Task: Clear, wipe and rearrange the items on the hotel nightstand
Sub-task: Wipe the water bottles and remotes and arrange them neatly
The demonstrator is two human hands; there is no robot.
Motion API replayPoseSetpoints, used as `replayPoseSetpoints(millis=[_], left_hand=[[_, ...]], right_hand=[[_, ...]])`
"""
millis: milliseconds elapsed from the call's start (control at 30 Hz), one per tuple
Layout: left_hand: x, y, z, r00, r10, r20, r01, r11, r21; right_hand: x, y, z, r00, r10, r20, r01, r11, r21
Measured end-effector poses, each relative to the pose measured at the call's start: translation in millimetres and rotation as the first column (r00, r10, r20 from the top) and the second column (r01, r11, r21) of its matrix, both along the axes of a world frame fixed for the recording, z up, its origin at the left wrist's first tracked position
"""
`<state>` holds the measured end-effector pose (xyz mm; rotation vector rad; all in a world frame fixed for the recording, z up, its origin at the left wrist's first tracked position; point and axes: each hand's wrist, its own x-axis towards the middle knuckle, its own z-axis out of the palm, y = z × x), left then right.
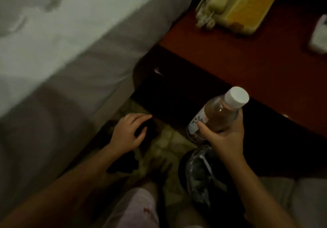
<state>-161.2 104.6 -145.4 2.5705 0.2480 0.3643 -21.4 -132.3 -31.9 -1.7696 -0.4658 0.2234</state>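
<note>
Nightstand counter point(238, 57): bears telephone point(235, 4), far corner. Water bottle point(217, 114), white-capped, tilted, off the counter; right hand point(223, 135) fingers wrapped round it. Left hand point(129, 132) fingers curled over dark object point(148, 128), low beside bed point(62, 41).

No legible text was found anywhere in the frame. The water bottle point(215, 115), lower right of centre, carried a white label with dark printed marks, but these were too blurred to read. The telephone point(237, 4), at the upper right, showed an orange-yellow face panel on which no characters or numbers could be made out.
</note>
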Motion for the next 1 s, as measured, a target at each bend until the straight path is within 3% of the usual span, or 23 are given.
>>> replayPoseSetpoints(millis=[100,167,267,467,600,800,1000], left_hand=[[-44.3,10.0,-69.0,0.922,0.045,-0.384,-0.055,0.998,-0.015],[-53.7,15.1,-108.8,0.833,0.113,-0.541,-0.167,0.985,-0.052],[-49.6,20.4,-153.7,0.751,0.214,-0.624,-0.280,0.960,-0.007],[11.7,20.8,-215.7,0.654,0.238,-0.718,-0.110,0.969,0.221],[41.0,20.9,-232.7,0.590,0.221,-0.777,-0.089,0.974,0.210],[43.1,36.8,-198.7,0.678,0.205,-0.706,-0.125,0.978,0.164],[27.0,44.2,-122.2,0.870,0.229,-0.437,-0.308,0.944,-0.120]], right_hand=[[-16.7,10.9,-65.4,0.999,0.023,-0.047,-0.025,0.999,-0.045],[-22.7,19.2,-103.8,0.999,0.021,-0.051,-0.024,0.998,-0.059],[-27.3,33.6,-145.6,0.999,0.014,-0.032,-0.016,0.998,-0.056],[-24.3,52.5,-186.3,0.999,0.043,0.015,-0.042,0.998,-0.048],[-20.8,53.8,-191.4,0.997,0.051,0.060,-0.043,0.992,-0.122],[-19.2,49.3,-179.2,1.000,0.018,0.014,-0.016,0.993,-0.116],[-18.6,46.0,-140.9,1.000,-0.028,-0.007,0.027,0.993,-0.113]])
